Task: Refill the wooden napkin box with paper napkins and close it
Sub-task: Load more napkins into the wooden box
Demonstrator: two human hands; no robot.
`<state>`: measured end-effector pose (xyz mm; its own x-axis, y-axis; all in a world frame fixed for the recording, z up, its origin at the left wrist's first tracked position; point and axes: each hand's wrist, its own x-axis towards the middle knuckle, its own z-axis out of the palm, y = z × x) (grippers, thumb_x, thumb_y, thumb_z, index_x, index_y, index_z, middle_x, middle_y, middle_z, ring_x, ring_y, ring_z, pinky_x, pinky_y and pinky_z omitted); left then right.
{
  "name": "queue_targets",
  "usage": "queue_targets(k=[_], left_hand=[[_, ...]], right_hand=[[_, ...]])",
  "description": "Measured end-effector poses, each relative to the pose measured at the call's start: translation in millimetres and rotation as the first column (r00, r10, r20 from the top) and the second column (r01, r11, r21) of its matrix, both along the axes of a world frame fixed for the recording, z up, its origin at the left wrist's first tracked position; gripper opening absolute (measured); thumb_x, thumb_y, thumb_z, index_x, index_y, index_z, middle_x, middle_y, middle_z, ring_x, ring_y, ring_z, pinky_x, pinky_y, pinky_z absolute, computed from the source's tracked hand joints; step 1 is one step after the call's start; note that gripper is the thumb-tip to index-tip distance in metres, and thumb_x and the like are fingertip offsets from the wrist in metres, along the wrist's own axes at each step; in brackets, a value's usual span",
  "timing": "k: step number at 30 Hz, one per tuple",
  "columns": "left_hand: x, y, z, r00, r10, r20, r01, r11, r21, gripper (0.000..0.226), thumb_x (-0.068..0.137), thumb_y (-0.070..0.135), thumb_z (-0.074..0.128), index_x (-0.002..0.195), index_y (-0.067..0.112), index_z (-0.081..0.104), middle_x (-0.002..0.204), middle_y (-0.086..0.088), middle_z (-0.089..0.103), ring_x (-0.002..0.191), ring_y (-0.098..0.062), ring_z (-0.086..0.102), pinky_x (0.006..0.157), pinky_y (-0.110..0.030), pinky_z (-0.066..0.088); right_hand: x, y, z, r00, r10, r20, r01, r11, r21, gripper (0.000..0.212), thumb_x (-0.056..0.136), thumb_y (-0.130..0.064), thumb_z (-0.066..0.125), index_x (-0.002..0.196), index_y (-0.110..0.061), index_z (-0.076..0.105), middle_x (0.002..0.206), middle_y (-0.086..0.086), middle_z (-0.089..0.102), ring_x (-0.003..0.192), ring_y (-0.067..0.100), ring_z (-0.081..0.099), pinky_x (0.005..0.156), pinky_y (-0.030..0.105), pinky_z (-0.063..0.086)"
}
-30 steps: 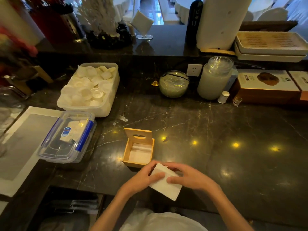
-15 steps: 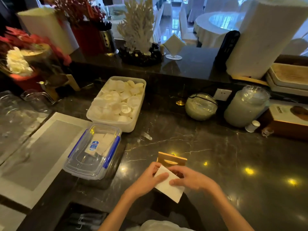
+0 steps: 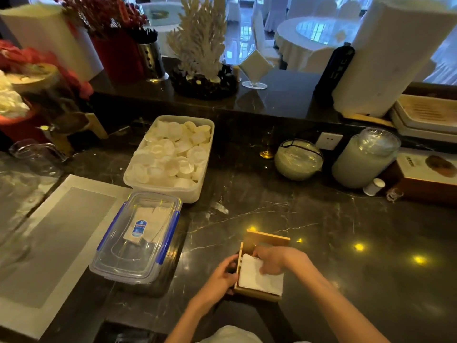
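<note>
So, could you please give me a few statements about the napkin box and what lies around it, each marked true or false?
1. The wooden napkin box has its lid raised. True.
2. The white napkins lie beside the box on the counter. False: they sit in the box.
3. The right hand rests on the napkins. True.
4. The left hand is far from the box. False: it is at the box's left side.
5. The clear container with blue clips is open. False: its lid is on.
</note>
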<state>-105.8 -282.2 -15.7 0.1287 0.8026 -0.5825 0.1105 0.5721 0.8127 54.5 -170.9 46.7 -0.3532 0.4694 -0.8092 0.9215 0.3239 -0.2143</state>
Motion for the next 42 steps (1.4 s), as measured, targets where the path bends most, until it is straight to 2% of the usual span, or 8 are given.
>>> queue_targets(k=[5, 9, 15, 21, 26, 32, 38, 42], left_hand=[[-1.4, -2.2, -13.8, 1.0, 0.009, 0.002, -0.009, 1.0, 0.018, 0.05, 0.1, 0.012, 0.047, 0.143, 0.036, 0.038, 0.136, 0.005, 0.052, 0.11, -0.017, 0.061, 0.084, -0.029, 0.056], [-0.5, -5.9, -22.9, 0.999, 0.043, 0.016, -0.044, 0.999, 0.028, 0.05, 0.099, 0.015, 0.048, 0.141, 0.042, 0.041, 0.138, 0.006, 0.051, 0.112, -0.016, 0.061, 0.08, -0.025, 0.054], [0.5, -6.2, -28.5, 0.997, 0.062, 0.036, -0.063, 0.998, 0.032, 0.051, 0.099, 0.016, 0.049, 0.142, 0.043, 0.04, 0.138, 0.008, 0.049, 0.113, -0.017, 0.06, 0.088, -0.031, 0.056], [-0.2, -6.4, -30.9, 0.997, 0.062, 0.038, -0.064, 0.997, 0.044, 0.051, 0.099, 0.016, 0.049, 0.142, 0.042, 0.039, 0.139, 0.007, 0.047, 0.114, -0.016, 0.059, 0.087, -0.029, 0.056], [-2.1, -6.2, -33.7, 0.996, 0.068, 0.051, -0.07, 0.997, 0.039, 0.05, 0.099, 0.015, 0.05, 0.139, 0.044, 0.041, 0.139, 0.007, 0.047, 0.117, -0.015, 0.057, 0.09, -0.032, 0.056], [-1.1, -5.9, -32.7, 0.997, 0.065, 0.043, -0.067, 0.996, 0.05, 0.051, 0.099, 0.013, 0.05, 0.138, 0.044, 0.04, 0.138, 0.008, 0.046, 0.116, -0.013, 0.057, 0.087, -0.03, 0.056], [-1.6, -8.1, -30.5, 0.998, 0.048, 0.03, -0.05, 0.996, 0.078, 0.052, 0.1, 0.013, 0.048, 0.143, 0.038, 0.037, 0.139, 0.008, 0.044, 0.115, -0.012, 0.055, 0.086, -0.027, 0.055], [-1.6, -8.6, -29.8, 0.998, 0.053, 0.036, -0.056, 0.995, 0.089, 0.05, 0.1, 0.015, 0.049, 0.14, 0.042, 0.036, 0.139, 0.009, 0.044, 0.116, -0.012, 0.055, 0.089, -0.03, 0.055]], right_hand=[[-12.0, -2.6, -5.4, 0.995, 0.06, 0.081, -0.059, 0.998, -0.015, 0.051, 0.095, -0.013, 0.047, 0.145, -0.015, 0.038, 0.144, 0.01, 0.048, 0.13, 0.031, 0.047, 0.105, 0.042, 0.042], [-15.4, -10.4, -16.7, 0.995, 0.037, 0.091, -0.039, 0.999, 0.018, 0.048, 0.095, -0.009, 0.042, 0.142, -0.01, 0.042, 0.144, 0.012, 0.048, 0.132, 0.031, 0.045, 0.108, 0.041, 0.04], [-16.2, -12.7, -22.9, 0.996, -0.004, 0.084, 0.001, 0.999, 0.039, 0.045, 0.095, -0.007, 0.039, 0.139, -0.01, 0.048, 0.141, 0.012, 0.052, 0.129, 0.03, 0.049, 0.106, 0.038, 0.042], [-18.8, -6.6, -16.5, 0.995, -0.018, 0.093, 0.014, 0.999, 0.035, 0.05, 0.095, -0.008, 0.036, 0.145, -0.014, 0.042, 0.148, 0.01, 0.046, 0.135, 0.03, 0.043, 0.109, 0.038, 0.037], [-26.1, -7.3, -20.0, 0.992, 0.002, 0.124, -0.004, 1.0, 0.014, 0.046, 0.096, -0.014, 0.039, 0.141, -0.01, 0.045, 0.144, 0.012, 0.05, 0.132, 0.029, 0.046, 0.109, 0.039, 0.039], [-22.8, -4.2, -23.8, 0.989, -0.004, 0.145, 0.013, 0.998, -0.064, 0.06, 0.09, -0.019, 0.057, 0.147, -0.015, 0.036, 0.147, 0.009, 0.045, 0.135, 0.03, 0.042, 0.109, 0.041, 0.039], [-21.8, 3.7, -23.9, 0.988, -0.003, 0.154, 0.025, 0.99, -0.138, 0.064, 0.093, -0.019, 0.055, 0.151, -0.015, 0.029, 0.153, 0.008, 0.038, 0.14, 0.028, 0.036, 0.111, 0.04, 0.033], [-31.3, 5.4, -24.1, 0.981, 0.039, 0.19, -0.01, 0.989, -0.149, 0.058, 0.095, -0.018, 0.053, 0.149, -0.014, 0.032, 0.15, 0.008, 0.041, 0.137, 0.028, 0.039, 0.11, 0.041, 0.034]])
